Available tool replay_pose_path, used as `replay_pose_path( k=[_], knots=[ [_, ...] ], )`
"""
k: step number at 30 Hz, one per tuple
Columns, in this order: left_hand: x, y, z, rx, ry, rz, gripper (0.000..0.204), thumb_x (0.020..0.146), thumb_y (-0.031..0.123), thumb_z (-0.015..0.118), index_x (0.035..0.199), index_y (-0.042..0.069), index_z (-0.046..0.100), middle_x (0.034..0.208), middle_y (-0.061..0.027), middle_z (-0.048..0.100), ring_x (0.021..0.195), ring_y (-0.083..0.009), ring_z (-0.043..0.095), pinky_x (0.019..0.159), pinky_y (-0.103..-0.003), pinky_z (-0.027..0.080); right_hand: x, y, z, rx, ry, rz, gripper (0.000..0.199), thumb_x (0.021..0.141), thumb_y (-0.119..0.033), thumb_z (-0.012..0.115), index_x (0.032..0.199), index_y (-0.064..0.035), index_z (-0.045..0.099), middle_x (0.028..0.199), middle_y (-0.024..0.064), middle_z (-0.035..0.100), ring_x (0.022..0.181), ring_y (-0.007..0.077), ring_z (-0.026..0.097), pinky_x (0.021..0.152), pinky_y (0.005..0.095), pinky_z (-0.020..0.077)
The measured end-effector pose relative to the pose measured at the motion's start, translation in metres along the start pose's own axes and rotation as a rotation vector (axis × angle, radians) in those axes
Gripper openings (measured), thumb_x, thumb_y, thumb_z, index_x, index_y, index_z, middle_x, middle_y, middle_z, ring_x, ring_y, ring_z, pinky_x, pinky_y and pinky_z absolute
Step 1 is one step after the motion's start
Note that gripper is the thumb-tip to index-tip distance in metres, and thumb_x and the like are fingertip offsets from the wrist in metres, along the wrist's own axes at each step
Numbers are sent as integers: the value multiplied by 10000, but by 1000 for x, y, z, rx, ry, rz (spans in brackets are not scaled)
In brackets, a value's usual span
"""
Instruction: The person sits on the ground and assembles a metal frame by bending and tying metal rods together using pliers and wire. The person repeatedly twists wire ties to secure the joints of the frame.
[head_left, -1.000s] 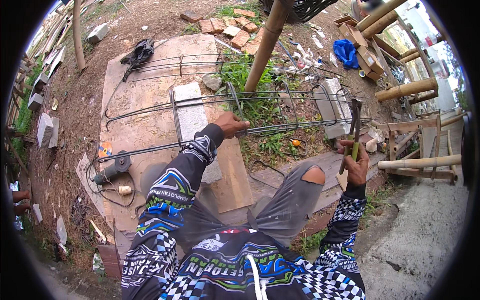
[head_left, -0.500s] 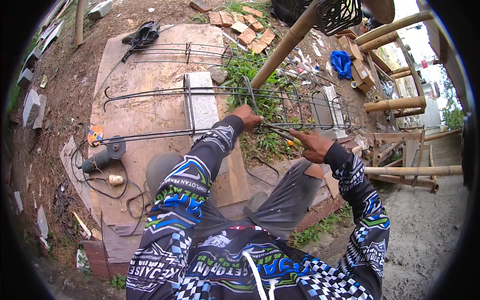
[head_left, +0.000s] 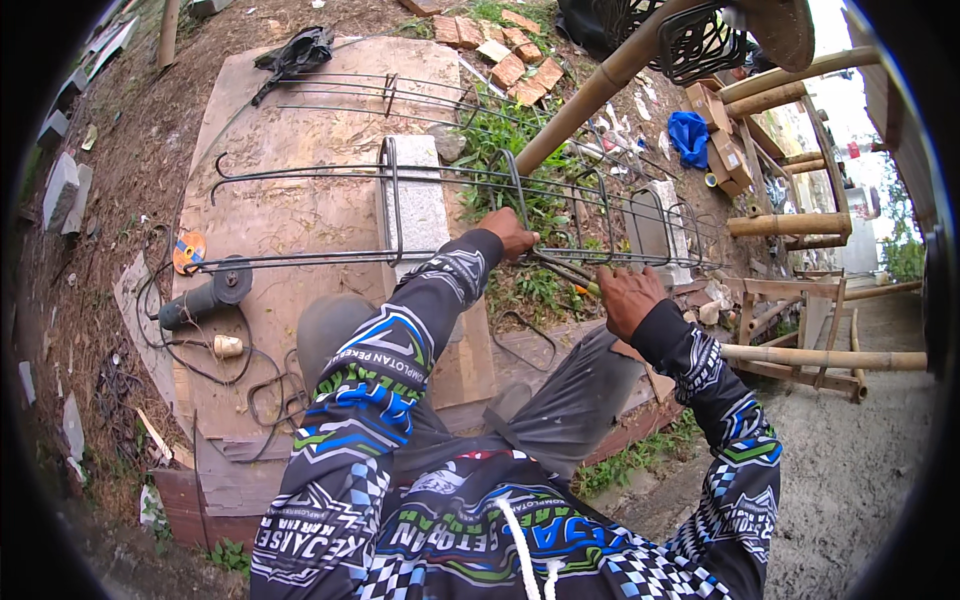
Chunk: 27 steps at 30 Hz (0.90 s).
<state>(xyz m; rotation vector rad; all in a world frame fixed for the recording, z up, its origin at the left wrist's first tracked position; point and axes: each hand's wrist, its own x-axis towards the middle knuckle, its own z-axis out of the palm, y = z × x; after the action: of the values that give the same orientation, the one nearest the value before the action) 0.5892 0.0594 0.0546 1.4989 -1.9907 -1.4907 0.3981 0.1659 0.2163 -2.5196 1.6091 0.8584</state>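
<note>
A long cage of thin steel rebar with bent stirrups lies across in front of me, propped on pale concrete blocks. My left hand is closed around the lower end of a rebar stirrup, where it meets the near bar. My right hand, back of the hand up, is closed on the handles of a pair of pincers. The pincers' head points left and touches the near bar beside my left fingers. What lies in the jaws is too small to make out.
Left on the board lie an angle grinder, an orange disc and a pale cup. A concrete block supports the cage. A bamboo pole slants past its far side. Bricks lie behind.
My right hand has rolled over, its knuckles now facing up, and the pincers' handles have swung with it. My left hand stays at the same stirrup. The whole view has shifted slightly.
</note>
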Motion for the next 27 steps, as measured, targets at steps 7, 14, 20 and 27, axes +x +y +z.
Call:
replay_pose_path(
  k=[7,14,20,27],
  knots=[
    [8,-11,5,-17,66,-21,504,813,486,671,760,-12,733,715,-176,691,709,-300,685,704,-399,523,7,6,40,678,-228,120,407,843,-224,717,1063,-3,455,709,91,627,578,265,649,526,359,497],
    [7,-8,5,-49,39,-35,488,811,480,676,769,-2,738,703,-150,694,704,-283,684,697,-389,521,-5,4,47,842,-126,99,546,746,-194,764,1155,-12,449,944,154,593,796,287,655,651,414,529],
    [3,-7,-3,-53,20,-51,451,829,466,662,783,26,750,708,-134,701,713,-264,687,722,-381,527,-19,-10,44,42,452,-5,468,882,-227,584,1281,-38,427,1005,201,580,872,367,611,765,483,495],
    [-16,13,-15,145,-127,117,340,900,388,554,1003,104,709,952,-214,665,918,-397,650,846,-451,516,-25,-5,51,863,-179,138,338,998,-310,461,1188,-31,485,774,226,613,645,379,608,612,454,481]
  ],
)
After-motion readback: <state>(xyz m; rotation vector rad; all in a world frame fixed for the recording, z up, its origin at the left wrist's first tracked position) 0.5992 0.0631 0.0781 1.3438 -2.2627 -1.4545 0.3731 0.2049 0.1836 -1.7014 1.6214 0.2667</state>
